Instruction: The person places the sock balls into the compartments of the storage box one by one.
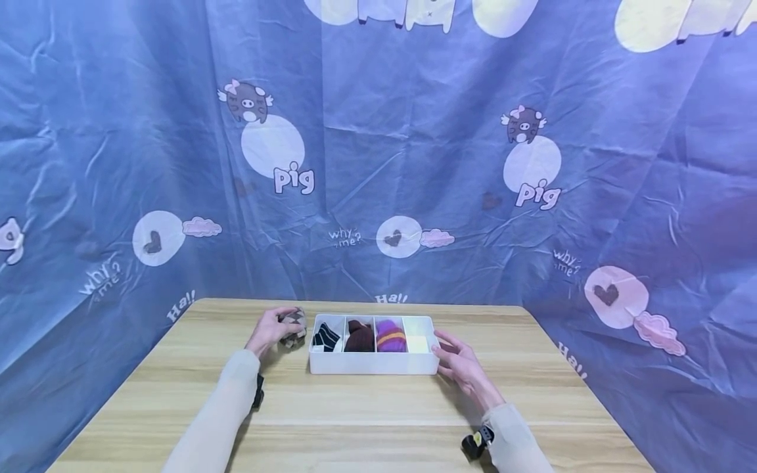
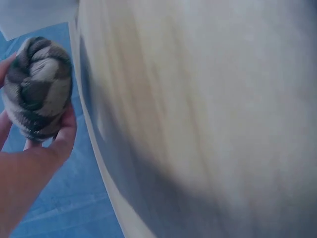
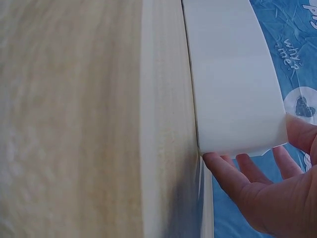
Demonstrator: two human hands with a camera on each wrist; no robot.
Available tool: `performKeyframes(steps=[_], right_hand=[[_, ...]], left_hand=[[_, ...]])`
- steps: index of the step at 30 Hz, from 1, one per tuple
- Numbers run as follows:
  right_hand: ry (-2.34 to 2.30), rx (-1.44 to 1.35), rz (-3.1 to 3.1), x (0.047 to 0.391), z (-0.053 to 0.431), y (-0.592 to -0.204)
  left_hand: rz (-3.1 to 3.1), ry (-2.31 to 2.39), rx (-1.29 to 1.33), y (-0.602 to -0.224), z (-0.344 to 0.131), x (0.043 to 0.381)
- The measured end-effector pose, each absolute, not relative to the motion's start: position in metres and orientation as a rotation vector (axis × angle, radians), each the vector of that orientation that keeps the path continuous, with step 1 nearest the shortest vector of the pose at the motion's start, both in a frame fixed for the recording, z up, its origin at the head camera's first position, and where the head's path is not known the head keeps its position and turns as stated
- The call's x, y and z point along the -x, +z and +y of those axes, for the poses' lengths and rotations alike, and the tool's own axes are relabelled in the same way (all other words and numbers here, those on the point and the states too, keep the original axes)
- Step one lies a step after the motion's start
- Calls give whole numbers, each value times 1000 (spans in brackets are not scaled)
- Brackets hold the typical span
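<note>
In the head view my left hand (image 1: 273, 330) grips a rolled-up pair of socks (image 1: 293, 328), checkered in grey, brown and white, just left of a white divided box (image 1: 372, 363). The left wrist view shows the sock roll (image 2: 42, 89) with thumb and fingers around it. My right hand (image 1: 464, 368) rests against the box's right end, thumb by the front top corner and fingers along the end wall (image 3: 240, 99). From the left, the compartments hold black-and-white striped socks (image 1: 326, 337), a dark brown bundle (image 1: 359, 337) and a purple bundle with an orange stripe (image 1: 390, 336); the rightmost shows only pale surfaces.
The box stands on a light wood-grain table (image 1: 367, 420), towards its far edge. A blue printed curtain (image 1: 355, 157) hangs behind and along both sides. Each wrist carries a small black camera, such as the one on the right (image 1: 476, 443).
</note>
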State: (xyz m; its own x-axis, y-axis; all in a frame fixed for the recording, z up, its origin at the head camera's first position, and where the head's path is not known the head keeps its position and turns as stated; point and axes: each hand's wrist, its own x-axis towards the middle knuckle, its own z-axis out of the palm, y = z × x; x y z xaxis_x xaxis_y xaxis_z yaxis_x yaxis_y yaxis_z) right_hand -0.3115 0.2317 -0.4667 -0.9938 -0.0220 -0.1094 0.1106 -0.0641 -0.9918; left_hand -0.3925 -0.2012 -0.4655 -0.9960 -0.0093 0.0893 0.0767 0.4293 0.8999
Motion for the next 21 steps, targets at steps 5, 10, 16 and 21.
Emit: performKeyframes(steps=[5, 10, 16, 21], right_hand=[[-2235, -109, 2069, 312, 232, -468], [-2215, -123, 2093, 312, 232, -467], [-2229, -108, 2079, 312, 231, -466], [-2224, -108, 2073, 312, 232, -466]], left_hand=[[-2445, -1678, 11, -457, -199, 392], [-2282, -1757, -9, -446, -185, 389], [-2203, -1798, 29, -438, -162, 387], [-2230, -1755, 84, -435, -140, 385]])
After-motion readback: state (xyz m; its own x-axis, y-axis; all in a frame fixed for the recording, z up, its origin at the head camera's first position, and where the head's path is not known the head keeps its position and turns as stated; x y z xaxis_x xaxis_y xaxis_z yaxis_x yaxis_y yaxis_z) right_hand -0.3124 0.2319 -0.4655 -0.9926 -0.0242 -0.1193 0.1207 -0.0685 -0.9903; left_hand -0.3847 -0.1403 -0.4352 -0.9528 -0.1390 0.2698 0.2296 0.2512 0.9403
